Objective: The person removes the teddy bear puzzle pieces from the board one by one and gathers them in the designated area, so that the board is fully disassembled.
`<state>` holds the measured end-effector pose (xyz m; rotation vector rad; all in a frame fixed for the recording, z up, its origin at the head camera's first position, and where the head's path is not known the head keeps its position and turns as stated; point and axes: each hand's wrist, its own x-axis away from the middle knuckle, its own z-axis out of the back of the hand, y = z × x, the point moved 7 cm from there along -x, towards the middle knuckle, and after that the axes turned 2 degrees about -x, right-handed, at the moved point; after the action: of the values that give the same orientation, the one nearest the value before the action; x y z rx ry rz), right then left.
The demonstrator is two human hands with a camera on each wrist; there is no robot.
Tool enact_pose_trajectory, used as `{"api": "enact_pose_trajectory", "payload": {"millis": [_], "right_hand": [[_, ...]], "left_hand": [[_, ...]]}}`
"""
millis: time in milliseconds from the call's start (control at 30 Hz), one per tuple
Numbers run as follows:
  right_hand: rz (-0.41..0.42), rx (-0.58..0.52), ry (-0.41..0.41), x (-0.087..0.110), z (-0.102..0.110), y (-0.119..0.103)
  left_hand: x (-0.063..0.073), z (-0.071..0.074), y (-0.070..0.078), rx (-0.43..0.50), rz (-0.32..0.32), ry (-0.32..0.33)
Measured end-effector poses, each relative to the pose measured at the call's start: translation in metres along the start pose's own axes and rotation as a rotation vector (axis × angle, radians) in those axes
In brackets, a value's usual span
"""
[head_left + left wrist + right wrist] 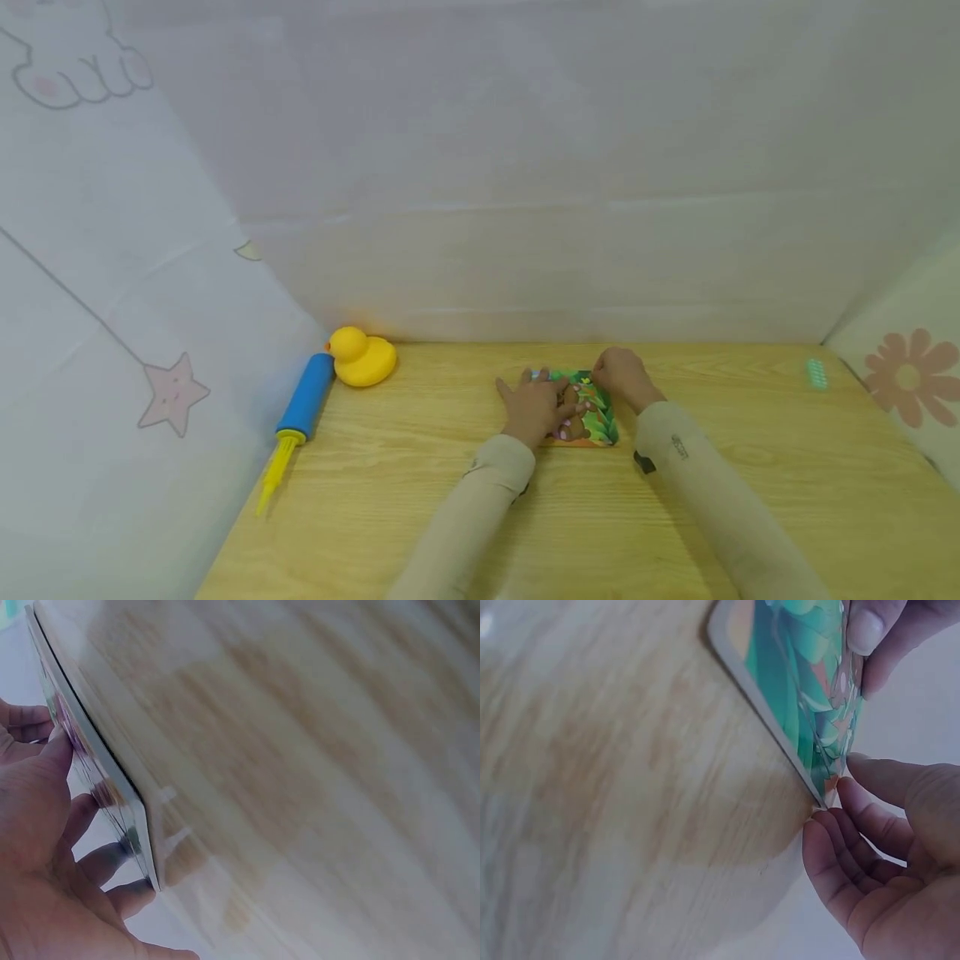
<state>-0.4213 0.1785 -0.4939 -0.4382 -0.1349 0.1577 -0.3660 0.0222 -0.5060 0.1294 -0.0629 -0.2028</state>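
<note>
A flat jigsaw puzzle [602, 423] with a brown bear and green leaves lies on the wooden table, its border raised slightly in the left wrist view. My left hand [531, 410] rests on the puzzle's left part with fingers spread, hiding much of the picture. At the far right corner, my right hand [624, 377] has its fingers curled. In the right wrist view, the right thumb and index finger [870, 817] pinch at the puzzle's corner [799, 742], and the other fingers bend against its edge. Curved seams between pieces show there.
A yellow rubber duck [365, 357] sits at the back left of the table [420, 500]. Beside it lies a blue and yellow hand pump [306, 400] along the left edge. A small pale green object [816, 374] lies at the far right. Printed cloth walls enclose the table.
</note>
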Motion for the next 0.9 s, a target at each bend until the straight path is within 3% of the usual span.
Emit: {"api": "enact_pose_trajectory", "payload": {"millis": [367, 700, 900], "right_hand": [[0.008, -0.068, -0.007, 0.001, 0.001, 0.000], [-0.010, -0.114, 0.069, 0.005, 0.007, 0.006], [-0.025, -0.178, 0.066, 0.009, 0.004, 0.009]], "left_hand": [[0.000, 0.003, 0.001, -0.029, 0.008, -0.019], [0.002, 0.003, 0.003, -0.027, 0.008, -0.023], [0.003, 0.001, 0.001, -0.002, 0.012, -0.012]]}}
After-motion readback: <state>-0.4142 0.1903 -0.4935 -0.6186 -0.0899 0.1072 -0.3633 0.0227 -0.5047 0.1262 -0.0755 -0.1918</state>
